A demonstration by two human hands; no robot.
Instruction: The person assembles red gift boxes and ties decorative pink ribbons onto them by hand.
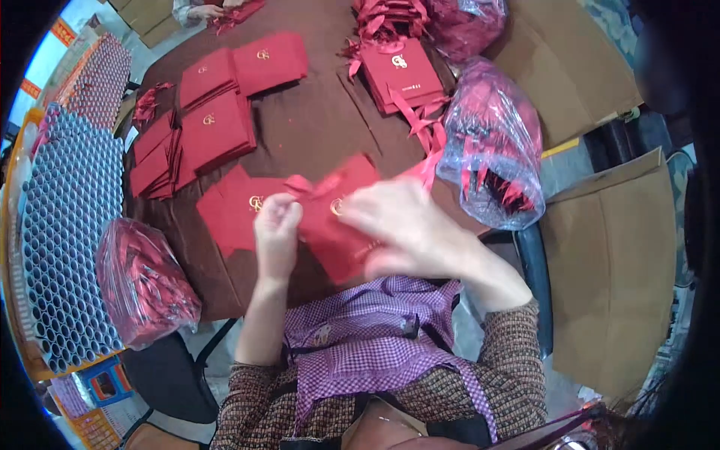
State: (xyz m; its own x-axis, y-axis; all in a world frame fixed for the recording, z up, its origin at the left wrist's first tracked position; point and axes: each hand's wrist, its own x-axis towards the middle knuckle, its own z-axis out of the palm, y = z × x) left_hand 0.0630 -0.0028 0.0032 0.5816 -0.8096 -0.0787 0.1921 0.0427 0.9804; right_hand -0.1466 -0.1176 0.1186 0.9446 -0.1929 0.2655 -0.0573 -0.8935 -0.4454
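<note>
Before me on the table lies a flat red gift bag [334, 236] with a gold emblem, partly covered by my hands. A red ribbon [298, 184] loops at its upper left edge. My left hand [277, 219] is closed at that edge, its curled fingers seemingly pinching the ribbon. Over the bag's right side, my right hand [394, 217] is smeared by motion, so its grip does not show. More flat red bags [232, 195] spread out beneath and to the left of my left hand.
Stacks of red bags [217, 131] lie at the far left of the brown table [315, 112]. Ribboned bags [401, 71] stand far right, beside plastic-wrapped bundles [491, 142]. Another wrapped bundle [146, 281] sits left, by packed tubes [71, 240]. Cardboard [611, 270] stands right. A person's hand [204, 11] shows at the far edge.
</note>
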